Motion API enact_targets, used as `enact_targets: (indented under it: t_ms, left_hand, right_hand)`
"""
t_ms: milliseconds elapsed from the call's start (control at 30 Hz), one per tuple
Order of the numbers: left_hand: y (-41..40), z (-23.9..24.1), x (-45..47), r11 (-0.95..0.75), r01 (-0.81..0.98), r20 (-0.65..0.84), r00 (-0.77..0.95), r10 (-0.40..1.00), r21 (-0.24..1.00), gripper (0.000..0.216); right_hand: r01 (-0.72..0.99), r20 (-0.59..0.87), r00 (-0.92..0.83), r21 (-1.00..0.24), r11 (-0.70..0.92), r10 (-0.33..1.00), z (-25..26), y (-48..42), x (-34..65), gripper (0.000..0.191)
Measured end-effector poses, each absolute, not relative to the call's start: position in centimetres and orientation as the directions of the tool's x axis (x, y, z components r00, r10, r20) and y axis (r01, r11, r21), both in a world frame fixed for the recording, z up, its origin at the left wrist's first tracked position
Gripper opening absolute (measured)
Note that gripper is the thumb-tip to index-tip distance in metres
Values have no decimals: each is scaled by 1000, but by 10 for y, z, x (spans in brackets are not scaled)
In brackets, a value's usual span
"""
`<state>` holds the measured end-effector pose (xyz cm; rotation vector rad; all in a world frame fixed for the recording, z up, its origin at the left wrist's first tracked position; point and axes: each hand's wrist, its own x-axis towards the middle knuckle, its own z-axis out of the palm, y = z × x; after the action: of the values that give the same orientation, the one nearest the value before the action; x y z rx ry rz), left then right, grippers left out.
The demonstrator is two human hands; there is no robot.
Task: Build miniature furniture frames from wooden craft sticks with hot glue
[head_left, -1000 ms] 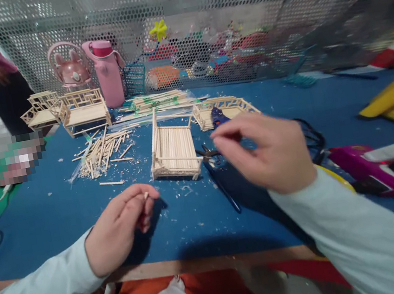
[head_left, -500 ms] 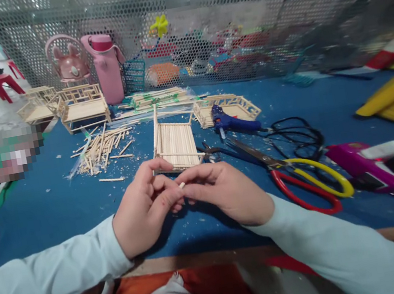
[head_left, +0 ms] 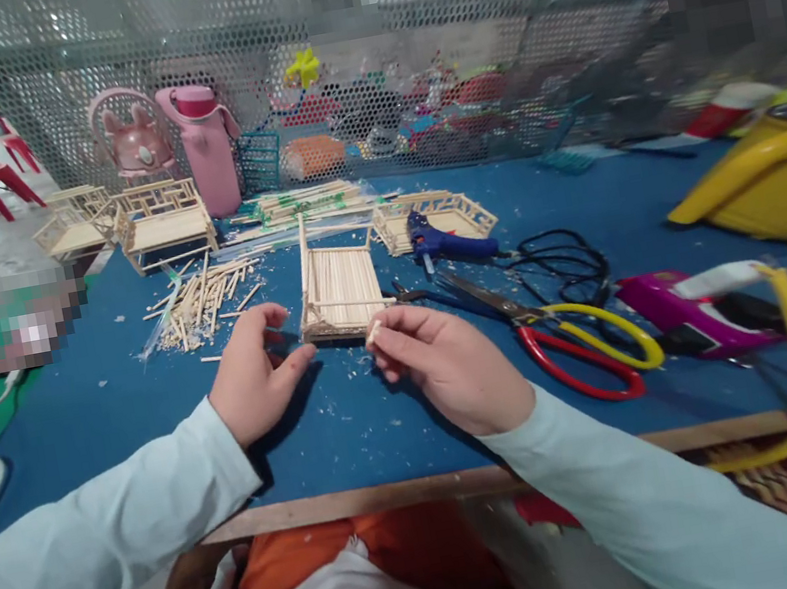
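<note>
At twelve o'clock on the flat blue table [head_left: 314, 451], found pale wooden stick frame [head_left: 339, 289] with slatted base [head_left: 341, 268] and near rail [head_left: 345, 304] fitted; judged less complete than railed wooden models [head_left: 165, 230] at ten o'clock. Noted left hand [head_left: 251, 375] spread, apparently empty; right hand [head_left: 452, 365] pinching tiny pale piece [head_left: 373, 333].

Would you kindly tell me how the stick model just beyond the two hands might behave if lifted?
The stick model would probably feel light for its size, being built of thin sticks. Its floor of sticks laid side by side looks fairly stiff. The slender post rising at its far left corner seems fragile and might snap if knocked.
</note>
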<state>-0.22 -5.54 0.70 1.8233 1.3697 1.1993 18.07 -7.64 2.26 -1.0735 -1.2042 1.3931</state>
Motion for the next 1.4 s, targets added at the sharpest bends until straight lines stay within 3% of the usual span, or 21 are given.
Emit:
enact_targets:
  t_ms: [67,167,367,567,900,1400]
  left_hand:
    - [-44,6,-5,-357,516,321,162,933,778,28]
    - [-34,9,-2,-423,522,354,231,906,741,13]
    - [-38,8,6,-440,479,393,201,897,760,7]
    - [-43,5,8,-459,455,426,180,886,763,3]
    - [-42,3,9,-432,458,399,173,900,777,7]
    - [-41,1,9,-431,475,400,171,900,767,7]
  right_hand:
    - [-100,-106,-145,-988,-121,984,22,-75,181,27]
    - [-129,-146,-118,-978,-161,982,23,-73,177,27]
    - [-196,-105,46,-976,-94,993,20,-68,162,23]
    - [-124,-9,139,-992,9,990,13,-67,157,19]
    - [-19,45,132,-999,48,990,12,-69,152,16]
    - [-73,-6,149,-997,5,989,11,-69,151,16]
